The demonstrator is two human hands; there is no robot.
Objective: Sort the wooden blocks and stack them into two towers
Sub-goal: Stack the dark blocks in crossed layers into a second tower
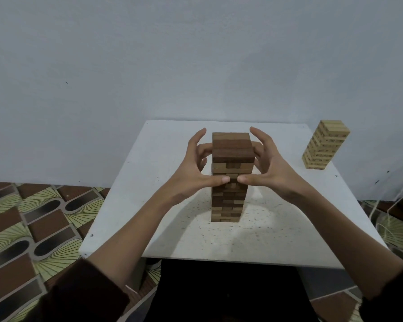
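our left hand (191, 173) and right hand (275, 170) cup the dark tower (232, 147) in the middle of the table (277, 228), fingers spread, thumbs touching its front, maybe to straighten it. the light tower (323, 145) stands apart at the corner, out of the way.

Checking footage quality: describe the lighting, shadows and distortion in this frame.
Head view: dim light, no glare; soft shadows of the left hand and right hand on the white table; wide-angle distortion tilts the light tower at right; slightly soft.
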